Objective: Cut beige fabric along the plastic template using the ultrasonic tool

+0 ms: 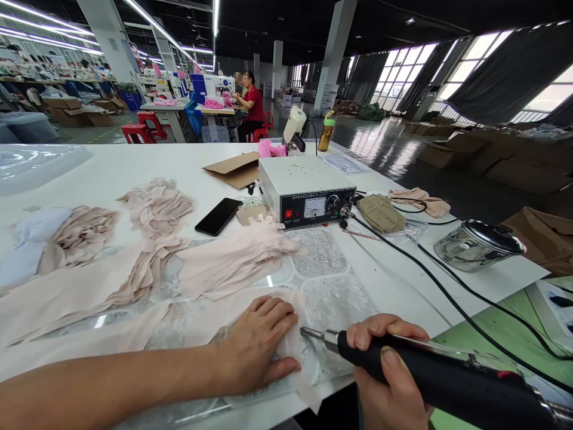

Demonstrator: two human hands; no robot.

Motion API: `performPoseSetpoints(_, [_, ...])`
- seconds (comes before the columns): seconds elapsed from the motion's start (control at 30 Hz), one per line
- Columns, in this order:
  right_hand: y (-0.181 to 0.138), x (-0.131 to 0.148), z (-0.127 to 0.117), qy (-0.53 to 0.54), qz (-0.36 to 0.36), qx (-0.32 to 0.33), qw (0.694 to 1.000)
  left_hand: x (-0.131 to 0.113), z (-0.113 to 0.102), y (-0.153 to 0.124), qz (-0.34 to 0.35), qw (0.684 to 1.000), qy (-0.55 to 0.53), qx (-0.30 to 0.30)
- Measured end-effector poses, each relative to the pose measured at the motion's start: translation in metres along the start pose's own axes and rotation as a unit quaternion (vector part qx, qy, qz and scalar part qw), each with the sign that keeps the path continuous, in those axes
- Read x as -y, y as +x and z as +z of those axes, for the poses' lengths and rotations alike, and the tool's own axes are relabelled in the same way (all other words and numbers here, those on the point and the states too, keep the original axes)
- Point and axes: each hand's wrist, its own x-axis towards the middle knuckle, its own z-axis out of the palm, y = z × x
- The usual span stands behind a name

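Observation:
My left hand (pixel 262 343) lies flat, palm down, on a pale pink strip of fabric (pixel 210 313) at the front of the table. The fingers are stretched out, the thumb spread to the right. In my right hand (pixel 394 382) is a black handheld ultrasonic welder (pixel 447 373), with fingers and thumb wrapped round its barrel. Its metal tip points left and is at the fabric's right edge, close to my left fingertips; I cannot tell whether it touches. A clear patterned mat (pixel 333 298) lies beneath. Behind my left hand are layered fabric pieces (pixel 237 257).
A white control box (pixel 308 179) stands behind, its black cable (pixel 416 266) running right to the welder. A phone (pixel 218 216), fabric piles (pixel 156 206), card templates (pixel 382 213), a clear lidded canister (pixel 477 245) and a bottle (pixel 326 132) surround it. A person in red (pixel 253 101) sits farther back.

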Motion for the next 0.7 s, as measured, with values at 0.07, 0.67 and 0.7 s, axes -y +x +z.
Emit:
performPoseSetpoints(0.07, [-0.0001,-0.0013,0.0007,0.001,-0.001,0.005,1.000,-0.0004,0.0001,0.0002,-0.002,1.000,0.002,0.001])
performPoseSetpoints(0.67, [0.0002,-0.0050,0.0001,-0.042,-0.009,0.022,0.999,-0.0014,0.0059,-0.0005,-0.021,1.000,0.002,-0.005])
performPoseSetpoints(0.7, [0.0005,-0.0051,-0.0003,-0.045,-0.011,0.020,0.999,-0.0012,0.0057,-0.0007,-0.017,1.000,0.002,-0.007])
